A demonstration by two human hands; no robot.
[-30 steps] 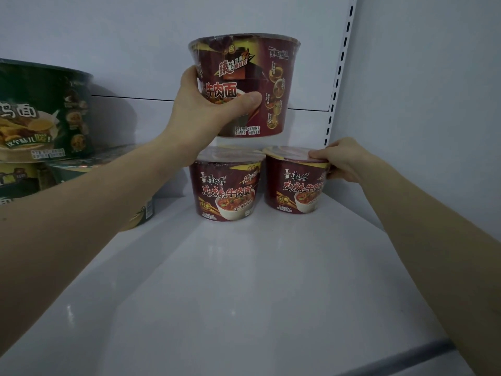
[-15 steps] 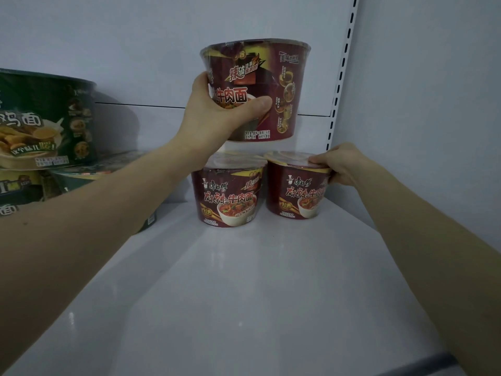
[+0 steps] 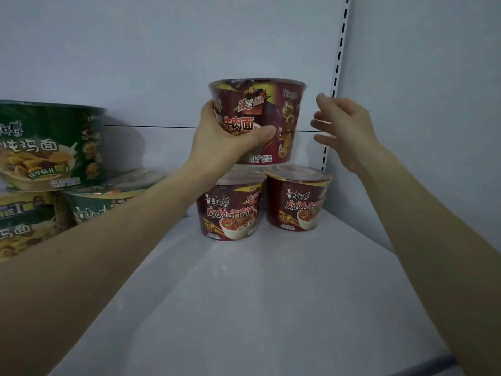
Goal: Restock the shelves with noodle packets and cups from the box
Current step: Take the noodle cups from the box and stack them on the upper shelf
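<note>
My left hand [image 3: 225, 141] grips a dark red noodle cup [image 3: 279, 115] from its left side and holds it just above two more red noodle cups at the back of the white shelf [image 3: 244, 308]. One of them, the left cup [image 3: 230, 213], stands directly under the held cup; the right cup [image 3: 298, 202] stands beside it near the side wall. My right hand [image 3: 344, 128] hovers open, fingers spread, just right of the held cup and apart from it.
Green noodle bowls [image 3: 51, 142] are stacked at the left of the shelf. A slotted upright rail [image 3: 337, 69] runs down the back right corner beside the grey side wall. The shelf's front edge [image 3: 379, 369] is at the bottom.
My right hand has let go of the right cup's lid and risen beside the held cup. The held cup has come down closer to the two standing cups.
</note>
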